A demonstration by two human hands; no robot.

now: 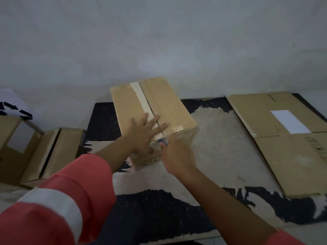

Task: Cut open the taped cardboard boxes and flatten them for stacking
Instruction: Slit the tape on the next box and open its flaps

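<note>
**Worn mat, one taped box under both hands**

Grey plain wall [159, 41] behind, black floor mat [221, 218] below, with large pale worn patches. Standing in the middle of the mat, close to the wall: taped box [173, 106], upright, long side pointing away from the person, flaps closed, pale tape strip [139, 96] along the top seam.

Lying flat on the near part of the box top: left hand [143, 133], fingers straight and spread across the seam, grasping nothing, only pressing down. At the near top edge of the box, just right of the left hand: right hand [177, 154], fingers curled tight round a small blue tool [163, 142] held against that edge at the end of the tape. Blade hidden by the fingers; cannot tell if in the tape or not. Lower left of the box: red sleeve [62, 200] with a white band, on the left arm.

Right of the box, well apart: flattened cardboard [283, 156] lying on the mat, white label [290, 122] on its far panel, left edge slanting toward the person. Between that edge and the box: open strip of worn mat. Left of the box, past the mat edge: brown boxes [49, 152] close together, standing or leaning, hard to tell. On the near side of the box: wide open mat, crossed only by the two forearms.
</note>
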